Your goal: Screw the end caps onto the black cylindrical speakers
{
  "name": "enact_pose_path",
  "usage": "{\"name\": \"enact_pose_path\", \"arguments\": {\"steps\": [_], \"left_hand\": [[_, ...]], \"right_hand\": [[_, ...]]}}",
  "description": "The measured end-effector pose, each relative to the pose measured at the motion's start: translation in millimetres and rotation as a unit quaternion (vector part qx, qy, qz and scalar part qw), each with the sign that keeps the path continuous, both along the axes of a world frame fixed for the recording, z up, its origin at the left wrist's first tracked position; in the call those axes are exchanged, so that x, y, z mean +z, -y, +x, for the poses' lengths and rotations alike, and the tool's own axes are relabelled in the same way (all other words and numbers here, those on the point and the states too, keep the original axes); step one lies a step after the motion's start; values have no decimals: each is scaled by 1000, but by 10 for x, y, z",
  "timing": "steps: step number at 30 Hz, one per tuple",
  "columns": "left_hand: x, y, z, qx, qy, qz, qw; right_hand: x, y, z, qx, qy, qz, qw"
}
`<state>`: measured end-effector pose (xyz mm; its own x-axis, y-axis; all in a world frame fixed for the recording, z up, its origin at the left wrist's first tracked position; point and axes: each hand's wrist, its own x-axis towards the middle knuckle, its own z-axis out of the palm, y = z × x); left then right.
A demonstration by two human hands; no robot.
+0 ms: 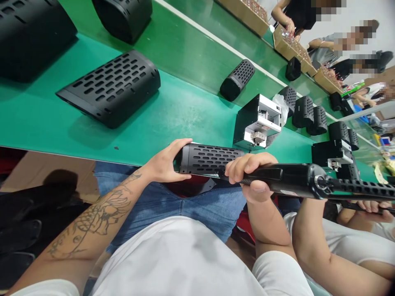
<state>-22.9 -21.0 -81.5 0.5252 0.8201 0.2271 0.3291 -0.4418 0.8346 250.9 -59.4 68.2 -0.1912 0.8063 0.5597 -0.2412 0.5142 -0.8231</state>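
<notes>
Across the whole view runs the green tabletop (188, 113), its near edge slanting past the wearer's lap. Beside that edge, to the right, sits a second person in white (342, 242), while other people work at cardboard trays (291, 45) on the far side. Biggest to the eye among the black pieces is a cut-off housing (31, 37) at the left; right of it and apart from it, a loose housing (119, 88) lies with its rows of slots showing. Several more, similarly slotted, are spread toward the tabletop's right end.

Gripped at the near edge, a black power driver (284, 179) points leftward, its narrow end by the side of the held housing; whether the tip touches cannot be told. Between the driver and the far side stands a silver-and-black machine (259, 123). The held housing (210, 158) lies lengthwise along the near edge, just left of that machine, slots visible.

The right grip (254, 172) is wrapped around the driver's front part. The left grip (165, 162) is clamped on the held housing's left end, thumb and fingers on opposite sides. Smallest is a dark speck (116, 148) near the near edge, left of the left grip.
</notes>
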Motion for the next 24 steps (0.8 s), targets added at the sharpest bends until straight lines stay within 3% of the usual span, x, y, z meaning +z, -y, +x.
{"name": "enact_pose_path", "arguments": {"steps": [8,12,16,20,24], "left_hand": [[-16,-1,-11,7,-8,-8,1000],[-24,7,-9,10,-12,6,1000],[-34,23,0,13,-7,26,1000],[-27,34,3,15,-16,24,999],[-17,39,2,23,-19,24,999]], "right_hand": [[-69,-5,-19,3,9,-11,1000],[-36,30,17,-38,16,-21,999],[127,-136,351,-199,-14,-6,980],[151,-610,952,-418,-2,80,905],[-51,-1003,1312,-474,18,78,877]]}}
